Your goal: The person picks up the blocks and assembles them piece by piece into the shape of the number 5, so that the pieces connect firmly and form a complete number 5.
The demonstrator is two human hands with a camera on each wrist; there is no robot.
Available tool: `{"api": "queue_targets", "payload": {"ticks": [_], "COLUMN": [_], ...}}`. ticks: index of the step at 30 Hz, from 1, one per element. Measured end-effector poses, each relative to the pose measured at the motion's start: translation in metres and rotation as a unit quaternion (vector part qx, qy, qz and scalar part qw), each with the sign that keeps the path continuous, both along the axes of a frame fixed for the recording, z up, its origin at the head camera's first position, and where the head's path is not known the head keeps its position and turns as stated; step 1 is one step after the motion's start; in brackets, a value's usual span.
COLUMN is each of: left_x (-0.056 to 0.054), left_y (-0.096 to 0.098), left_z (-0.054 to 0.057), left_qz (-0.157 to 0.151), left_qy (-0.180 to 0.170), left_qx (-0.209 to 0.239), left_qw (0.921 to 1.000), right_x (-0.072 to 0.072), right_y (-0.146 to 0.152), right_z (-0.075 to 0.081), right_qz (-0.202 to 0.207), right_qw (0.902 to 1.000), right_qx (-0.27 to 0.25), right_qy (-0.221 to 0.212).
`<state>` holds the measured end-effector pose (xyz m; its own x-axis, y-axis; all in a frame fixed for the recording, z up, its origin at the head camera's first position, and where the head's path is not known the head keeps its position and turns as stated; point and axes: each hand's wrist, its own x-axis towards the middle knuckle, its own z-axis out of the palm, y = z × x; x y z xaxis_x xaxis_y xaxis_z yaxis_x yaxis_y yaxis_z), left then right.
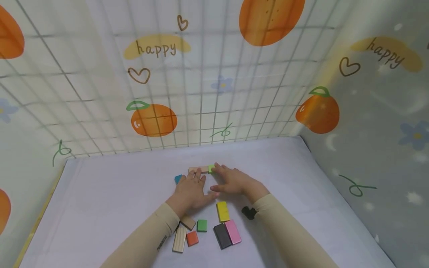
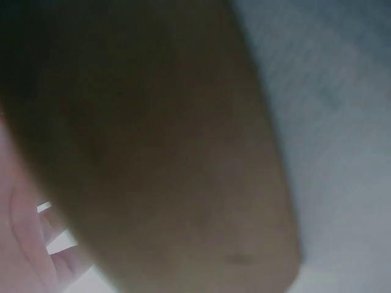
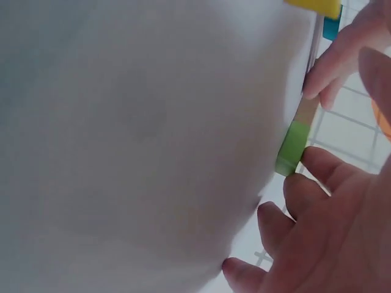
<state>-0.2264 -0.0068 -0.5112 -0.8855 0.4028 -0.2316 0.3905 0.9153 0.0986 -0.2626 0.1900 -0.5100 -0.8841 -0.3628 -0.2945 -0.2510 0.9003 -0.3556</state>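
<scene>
A light-green block [image 3: 292, 148] is lying at the fingertips of the right hand [image 1: 236, 180], whose fingers are standing spread, two touching it. A wooden block [image 1: 204, 169] is meeting it end to end, by the spread fingers of the left hand [image 1: 190, 191]; whether these are pressing cannot be told. Light, even pressure along the row should be keeping the joint straight. A blue block [image 1: 178, 179] is lying just left of the left fingers.
</scene>
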Motion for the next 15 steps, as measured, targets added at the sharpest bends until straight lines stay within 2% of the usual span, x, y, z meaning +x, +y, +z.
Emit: {"api": "queue_targets", "payload": {"ticks": [9, 15], "left_x": [-0.0004, 0.0035], "left_y": [0.0002, -0.0020], "left_z": [-0.0030, 0.0039], "left_qz": [-0.001, -0.003], "left_qy": [-0.008, 0.001], "left_qx": [0.011, 0.010], "left_qw": [0.9999, 0.9999], "right_x": [0.0001, 0.0013], "right_y": [0.0018, 0.0049], "right_z": [-0.0008, -0.0013], "right_qz": [0.015, 0.030], "right_qw": [0.9998, 0.9988], "right_qx": [-0.003, -0.028], "right_qy": [0.012, 0.026]}}
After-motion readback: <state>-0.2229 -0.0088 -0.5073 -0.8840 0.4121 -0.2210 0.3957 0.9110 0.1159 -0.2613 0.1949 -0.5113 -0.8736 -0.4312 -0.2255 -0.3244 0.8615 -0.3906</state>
